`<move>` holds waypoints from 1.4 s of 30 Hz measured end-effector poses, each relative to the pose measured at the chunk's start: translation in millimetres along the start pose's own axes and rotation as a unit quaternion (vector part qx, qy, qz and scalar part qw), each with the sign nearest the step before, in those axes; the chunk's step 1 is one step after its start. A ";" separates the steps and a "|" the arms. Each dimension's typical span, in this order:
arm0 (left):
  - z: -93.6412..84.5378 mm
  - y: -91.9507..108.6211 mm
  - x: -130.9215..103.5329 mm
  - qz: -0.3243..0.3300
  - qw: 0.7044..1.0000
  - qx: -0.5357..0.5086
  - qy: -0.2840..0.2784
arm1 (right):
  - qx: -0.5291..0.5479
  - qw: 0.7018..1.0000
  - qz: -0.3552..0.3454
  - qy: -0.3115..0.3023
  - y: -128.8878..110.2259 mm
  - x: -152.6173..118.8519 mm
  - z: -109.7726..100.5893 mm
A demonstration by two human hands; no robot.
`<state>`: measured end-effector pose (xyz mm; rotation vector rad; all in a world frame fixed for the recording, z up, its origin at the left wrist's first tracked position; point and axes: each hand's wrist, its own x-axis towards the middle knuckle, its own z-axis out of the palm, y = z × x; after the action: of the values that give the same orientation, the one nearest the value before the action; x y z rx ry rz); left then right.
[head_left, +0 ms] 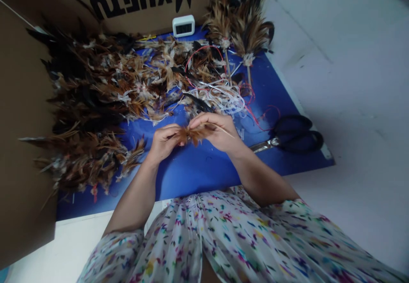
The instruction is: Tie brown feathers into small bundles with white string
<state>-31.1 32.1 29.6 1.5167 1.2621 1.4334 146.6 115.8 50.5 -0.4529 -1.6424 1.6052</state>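
Note:
A small bunch of brown feathers (193, 135) is held between my two hands above the blue tabletop (188, 176). My left hand (165, 140) pinches its left end. My right hand (219, 130) closes on its right end, and a thin pale stick (223, 130) lies across these fingers. Just beyond the right hand sits a coil of white plastic strip (228, 98) with red string (252, 115) beside it. Black-handled scissors (287, 138) rest to the right of my right forearm, their blades partly hidden behind it.
Loose brown and black feathers (105, 74) cover the left and back of the table. Two feather bundles on sticks (252, 32) lie at the back right. A white digital clock (183, 26) stands before a cardboard box (140, 15). Another cardboard panel (25, 147) borders the left side.

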 end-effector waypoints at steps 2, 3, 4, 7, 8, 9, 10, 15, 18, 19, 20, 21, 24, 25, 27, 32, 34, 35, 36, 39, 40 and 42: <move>0.2 0.9 0.4 0.007 1.000 0.016 0.012 | 0.014 1.000 -0.004 -0.005 1.0 0.5 0.0; 0.2 1.2 0.6 0.015 0.999 0.028 0.019 | 0.020 1.000 -0.005 -0.008 1.6 0.9 0.0; 0.1 1.3 0.7 0.025 0.999 0.040 0.025 | 0.023 1.000 -0.006 -0.010 2.3 1.2 -0.1; -0.6 1.3 0.6 0.058 0.995 0.077 0.031 | 0.017 1.000 -0.007 -0.005 3.9 1.5 0.1; -0.9 1.1 0.4 0.067 0.993 0.088 0.028 | 0.019 1.000 -0.005 -0.004 4.1 1.4 0.3; -1.3 0.8 0.3 0.074 0.992 0.098 0.026 | 0.025 1.000 -0.003 -0.004 4.1 1.2 0.5; -1.6 0.4 0.1 0.081 0.991 0.108 0.023 | 0.031 1.000 -0.001 -0.005 3.9 0.9 0.9; -1.6 -2.5 -0.6 0.109 0.983 0.142 0.038 | 0.005 0.999 -0.017 0.030 2.4 0.0 3.2; -0.6 -3.9 -0.9 0.122 0.978 0.164 0.052 | -0.035 0.996 -0.017 0.075 1.8 -0.3 4.9; -0.3 -4.2 -1.0 0.122 0.976 0.172 0.051 | -0.041 0.996 -0.012 0.084 1.6 -0.4 5.5; 0.0 -4.4 -1.1 0.121 0.975 0.179 0.050 | -0.043 0.995 -0.003 0.087 1.3 -0.6 6.1; 0.1 -4.5 -1.2 0.120 0.974 0.185 0.047 | -0.039 0.996 0.006 0.085 1.1 -0.7 6.5; 0.2 -4.6 -1.2 0.127 0.973 0.190 0.043 | -0.011 0.998 0.023 0.064 1.0 -1.2 7.2; 0.2 -4.4 -1.1 0.130 0.972 0.190 0.043 | -0.005 0.998 0.024 0.059 1.3 -1.3 7.1; 0.4 -3.8 -0.6 0.135 0.972 0.189 0.046 | -0.011 0.998 0.018 0.054 2.1 -1.3 6.1; 0.7 -2.4 1.0 0.152 0.968 0.194 0.057 | -0.077 0.996 -0.030 0.030 6.5 -0.3 0.5; 0.7 -2.7 1.0 0.160 0.965 0.200 0.057 | -0.086 0.995 -0.053 0.025 8.0 0.5 -1.3; 0.6 -2.9 0.9 0.163 0.964 0.203 0.056 | -0.088 0.994 -0.058 0.026 8.3 1.0 -1.7; 0.5 -3.3 0.7 0.164 0.963 0.207 0.053 | -0.091 0.994 -0.058 0.029 8.3 1.6 -1.8; 0.3 -3.8 -0.2 0.160 0.963 0.211 0.045 | -0.082 0.996 -0.030 0.037 6.3 3.0 -0.3; 0.3 -3.8 -0.5 0.158 0.963 0.211 0.045 | -0.072 0.997 -0.014 0.038 5.3 3.4 0.5; 0.4 -3.4 -0.8 0.155 0.965 0.209 0.045 | -0.047 0.998 0.024 0.042 3.1 3.8 1.9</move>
<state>-31.3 32.4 26.2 2.0236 1.5024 1.5059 142.0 117.7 48.8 -0.6049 -1.6597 1.5268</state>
